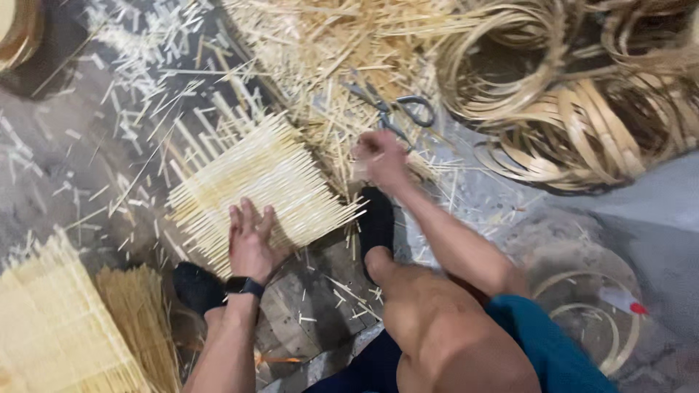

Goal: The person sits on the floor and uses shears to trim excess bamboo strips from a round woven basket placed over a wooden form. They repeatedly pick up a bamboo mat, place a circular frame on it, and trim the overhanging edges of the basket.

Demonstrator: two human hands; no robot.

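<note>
A square woven mat of thin bamboo strips [255, 182] lies on the floor in front of me. My left hand [251, 240] presses flat on its near edge, fingers spread, a dark watch on the wrist. My right hand [378, 159] is blurred, out to the right of the mat over a heap of loose bamboo slivers [328, 58]; whether it holds strips I cannot tell. Grey scissors [397, 109] lie just beyond that hand. My feet in black socks rest below the mat.
Coils of bamboo strip hoops [582, 102] pile up at the upper right. Finished woven mats [65, 327] stack at the lower left. A few hoops [590, 320] lie at the lower right. Cut slivers litter the grey floor [58, 160].
</note>
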